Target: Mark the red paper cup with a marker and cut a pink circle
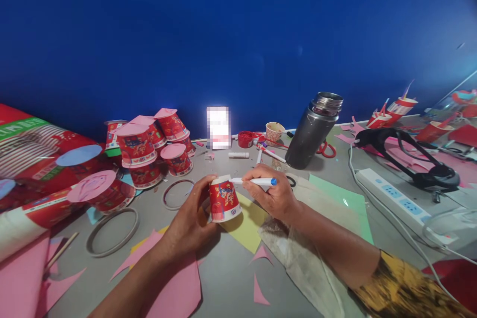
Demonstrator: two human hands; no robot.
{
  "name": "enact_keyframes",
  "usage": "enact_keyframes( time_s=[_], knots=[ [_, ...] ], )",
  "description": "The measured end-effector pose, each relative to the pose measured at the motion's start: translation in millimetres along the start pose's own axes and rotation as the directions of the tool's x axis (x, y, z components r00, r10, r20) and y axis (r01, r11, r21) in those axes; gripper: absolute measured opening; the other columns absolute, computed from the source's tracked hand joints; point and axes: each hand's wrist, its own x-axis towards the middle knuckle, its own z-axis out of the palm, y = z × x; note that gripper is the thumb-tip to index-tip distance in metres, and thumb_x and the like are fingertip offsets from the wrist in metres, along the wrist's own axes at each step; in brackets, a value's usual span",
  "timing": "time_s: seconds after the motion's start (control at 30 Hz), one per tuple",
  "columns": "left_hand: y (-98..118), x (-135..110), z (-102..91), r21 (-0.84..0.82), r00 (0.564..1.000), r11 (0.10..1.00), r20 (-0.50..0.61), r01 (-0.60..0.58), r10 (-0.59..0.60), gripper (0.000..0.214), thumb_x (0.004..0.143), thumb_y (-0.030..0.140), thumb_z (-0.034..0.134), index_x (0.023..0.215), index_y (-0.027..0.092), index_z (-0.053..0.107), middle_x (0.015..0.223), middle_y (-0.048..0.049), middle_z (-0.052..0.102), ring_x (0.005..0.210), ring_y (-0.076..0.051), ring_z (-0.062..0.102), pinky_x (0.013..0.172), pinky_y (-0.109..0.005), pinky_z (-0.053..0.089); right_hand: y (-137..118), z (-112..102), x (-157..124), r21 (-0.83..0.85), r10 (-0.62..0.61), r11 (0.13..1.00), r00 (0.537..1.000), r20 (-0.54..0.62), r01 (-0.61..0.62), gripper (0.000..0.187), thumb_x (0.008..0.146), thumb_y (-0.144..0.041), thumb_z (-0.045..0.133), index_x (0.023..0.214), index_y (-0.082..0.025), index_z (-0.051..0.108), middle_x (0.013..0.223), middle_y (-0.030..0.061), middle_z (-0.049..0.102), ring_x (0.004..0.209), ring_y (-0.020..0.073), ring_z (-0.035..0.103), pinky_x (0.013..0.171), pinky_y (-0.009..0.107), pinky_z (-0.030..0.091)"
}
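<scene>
"Where is the cup (225,199) held?"
"Above the table (223,278), upside down and a little tilted. Its left side is grasped by the fingers of the left hand (194,219)."
"And what is held by the right hand (274,196)?"
"A marker (264,181), pinched between thumb and fingers as for writing."
"How is it lined up with the cup?"
"Its long axis is laid nearly level, sideways across the view. The tip is pointed left at the cup's narrow upper end; the blue end is turned right. From the right fingers, the cup is found just to the left."
"Is the cup touched by the tip?"
"That cannot be told; only closeness is shown."
</scene>
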Motion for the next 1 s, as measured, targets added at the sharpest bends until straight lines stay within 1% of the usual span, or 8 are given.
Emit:
enact_keyframes(
  time_s=[0.2,0.3,0.4,0.53,0.67,0.87,0.93,1.0],
  knots=[
    [-3.3,-1.2,-3.2,0.035,1.000,0.999,0.015,-0.012,0.011,0.075,0.076,0.013,0.072,0.146,0.025,0.050,0.157,-0.0173,0.061,0.147,-0.035,0.062,0.116,-0.051,0.058,0.2,0.8,0.0,0.016,-0.038,0.999,0.999,-0.006,0.038,0.013,0.107,-0.028,0.065,0.097,-0.024,0.073,0.086,0.0032,0.080,0.078,0.0181,0.073,0.075,0.031,0.059],
    [-6.2,-0.7,-5.9,0.064,0.999,0.997,0.029,-0.032,0.030,0.075,0.078,0.012,0.072,0.148,0.026,0.049,0.157,-0.0163,0.061,0.148,-0.033,0.061,0.118,-0.050,0.057,0.8,1.3,-0.7,0.015,-0.010,1.000,1.000,-0.005,0.010,0.014,0.106,-0.029,0.065,0.097,-0.024,0.073,0.086,0.0031,0.079,0.077,0.0185,0.073,0.075,0.031,0.060],
    [-7.4,0.1,-7.5,0.074,0.999,0.997,0.043,-0.034,0.030,0.077,0.077,0.013,0.074,0.148,0.026,0.049,0.159,-0.0170,0.059,0.150,-0.035,0.060,0.119,-0.051,0.056,0.5,0.9,-1.1,0.024,0.028,0.999,1.000,0.006,-0.028,0.014,0.105,-0.030,0.066,0.096,-0.024,0.074,0.087,0.0033,0.079,0.077,0.0185,0.073,0.075,0.032,0.060],
    [-7.1,-0.2,-7.3,0.077,0.999,0.997,0.027,-0.022,0.020,0.077,0.076,0.017,0.078,0.147,0.026,0.049,0.161,-0.0176,0.058,0.152,-0.036,0.057,0.122,-0.053,0.054,-1.5,-0.8,-0.1,0.024,0.078,0.997,0.997,0.024,-0.079,0.014,0.105,-0.031,0.066,0.095,-0.024,0.074,0.087,0.0027,0.079,0.074,0.0173,0.072,0.073,0.030,0.059],
    [-8.0,-1.1,-7.1,0.063,0.999,0.998,0.026,-0.023,0.021,0.077,0.077,0.015,0.076,0.148,0.026,0.049,0.162,-0.0174,0.057,0.152,-0.036,0.057,0.122,-0.053,0.053,-3.0,-3.7,1.3,0.031,0.097,0.995,0.993,0.061,-0.099,0.014,0.104,-0.030,0.066,0.093,-0.024,0.074,0.084,0.0022,0.078,0.072,0.0171,0.071,0.071,0.029,0.057],
    [-8.2,0.0,-8.0,0.062,0.998,0.997,0.045,-0.044,0.042,0.079,0.073,0.010,0.072,0.148,0.027,0.051,0.157,-0.0158,0.062,0.149,-0.035,0.060,0.119,-0.051,0.056,-5.4,-7.7,1.8,0.040,0.111,0.992,0.986,0.124,-0.116,0.014,0.101,-0.026,0.066,0.090,-0.023,0.073,0.082,0.0021,0.078,0.069,0.0166,0.070,0.071,0.029,0.057],
    [-7.8,-0.1,-7.6,0.060,0.998,0.997,0.047,-0.043,0.040,0.078,0.073,0.009,0.071,0.147,0.027,0.051,0.158,-0.0158,0.062,0.148,-0.034,0.061,0.117,-0.050,0.057,-6.3,-7.7,1.5,0.040,0.110,0.992,0.985,0.134,-0.116,0.014,0.101,-0.025,0.065,0.089,-0.023,0.073,0.083,0.0023,0.079,0.070,0.0166,0.070,0.072,0.029,0.058],
    [-8.2,-0.2,-7.3,0.050,0.999,0.998,0.042,-0.035,0.033,0.078,0.074,0.009,0.070,0.147,0.027,0.050,0.160,-0.0157,0.060,0.148,-0.034,0.061,0.118,-0.050,0.057,-6.4,-6.7,0.8,0.033,0.110,0.993,0.987,0.120,-0.114,0.015,0.102,-0.025,0.065,0.089,-0.023,0.073,0.083,0.0023,0.079,0.070,0.0167,0.070,0.073,0.029,0.058]
  ],
)
